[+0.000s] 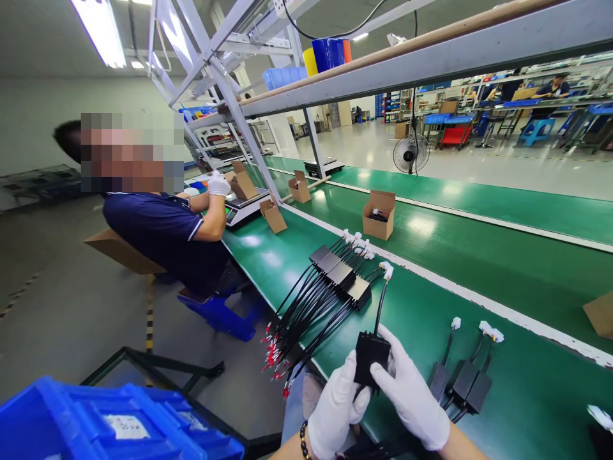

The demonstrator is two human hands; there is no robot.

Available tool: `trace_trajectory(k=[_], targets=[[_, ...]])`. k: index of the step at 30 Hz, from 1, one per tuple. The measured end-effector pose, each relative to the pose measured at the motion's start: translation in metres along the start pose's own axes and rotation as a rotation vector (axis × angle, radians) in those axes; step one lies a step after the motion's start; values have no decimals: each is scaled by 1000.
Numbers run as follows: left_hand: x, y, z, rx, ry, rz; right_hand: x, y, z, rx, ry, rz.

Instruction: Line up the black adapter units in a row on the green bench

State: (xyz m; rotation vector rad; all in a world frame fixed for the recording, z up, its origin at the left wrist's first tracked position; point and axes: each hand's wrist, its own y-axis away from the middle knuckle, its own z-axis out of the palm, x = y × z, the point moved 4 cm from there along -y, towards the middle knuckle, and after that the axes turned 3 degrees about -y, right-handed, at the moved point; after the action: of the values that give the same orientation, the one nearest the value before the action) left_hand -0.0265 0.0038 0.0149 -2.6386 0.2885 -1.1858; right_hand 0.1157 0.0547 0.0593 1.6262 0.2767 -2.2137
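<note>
Both my hands wear white gloves and grip one black box-shaped module [371, 358] with a black cable that ends in a white connector [387, 271]. My left hand [335, 406] pinches the module's left side. My right hand [412, 393] holds its right side, fingers closed round it. A row of several like modules [341, 276] lies on the green bench [431, 306] just beyond, their black wires with red ends fanning out over the bench's near edge. Three more modules [462, 382] lie to the right of my right hand.
A blue crate [110, 421] stands at the lower left. A seated co-worker in a dark shirt [167, 236] works at a scale [244, 207] farther along. Open cardboard boxes [379, 214] stand on the green belt. A fan [410, 153] stands behind, a metal shelf frame overhead.
</note>
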Motion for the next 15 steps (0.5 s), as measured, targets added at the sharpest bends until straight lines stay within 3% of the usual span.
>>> trace_trajectory(k=[4, 9, 11, 15], targets=[[-1, -4, -2, -47, -12, -47, -2, -1, 0, 27, 27, -7], [13, -14, 2, -111, 297, -262, 2, 1, 1, 232, 235, 113], [23, -19, 4, -145, 402, -295, 6, 1, 1, 267, 216, 147], [35, -23, 1, -166, 446, -299, 6, -4, -10, 246, 77, 78]])
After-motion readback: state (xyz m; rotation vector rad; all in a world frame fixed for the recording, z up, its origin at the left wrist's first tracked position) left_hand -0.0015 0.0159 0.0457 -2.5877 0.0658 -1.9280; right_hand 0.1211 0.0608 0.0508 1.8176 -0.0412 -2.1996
